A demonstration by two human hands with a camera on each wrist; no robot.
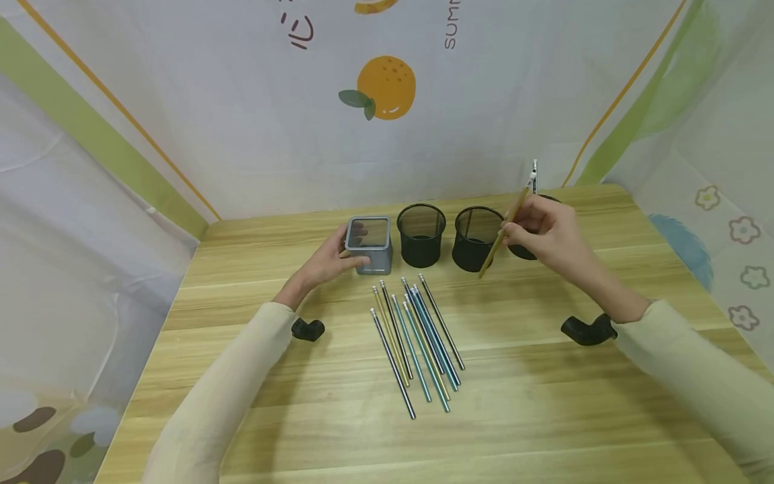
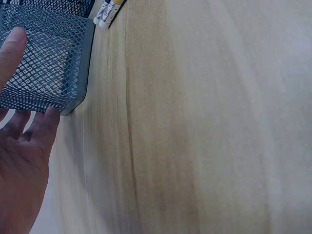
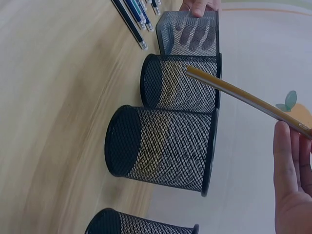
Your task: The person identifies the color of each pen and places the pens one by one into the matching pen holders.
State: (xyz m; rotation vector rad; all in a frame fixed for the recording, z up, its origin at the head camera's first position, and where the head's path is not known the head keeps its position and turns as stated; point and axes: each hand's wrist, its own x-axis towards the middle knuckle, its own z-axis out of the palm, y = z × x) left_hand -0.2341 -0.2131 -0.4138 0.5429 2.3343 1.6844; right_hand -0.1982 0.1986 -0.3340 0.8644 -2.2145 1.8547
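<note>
My left hand [image 1: 329, 261] holds a grey square mesh pencil holder [image 1: 376, 261], thumb at its front and fingers round its far side. In the left wrist view the fingertips lie against the mesh of the holder [image 2: 53, 63]. With thumb and fingers, my right hand [image 1: 547, 232] pinches a gold pencil [image 1: 497, 247], tilted, its eraser end up. That pencil [image 3: 243, 96] is in the air above the round black mesh cups in the right wrist view. Nearest it are the middle black cup [image 1: 474, 255] and the right black cup [image 1: 521, 251], partly hidden behind the right hand.
Another round black cup [image 1: 421, 252] stands beside the grey holder. Several blue, gold, teal and black pencils [image 1: 423, 343] lie on the wooden table [image 1: 338, 417] before the cups. One pencil [image 1: 535, 168] sticks up behind the right hand. A printed curtain [image 1: 290, 134] hangs behind.
</note>
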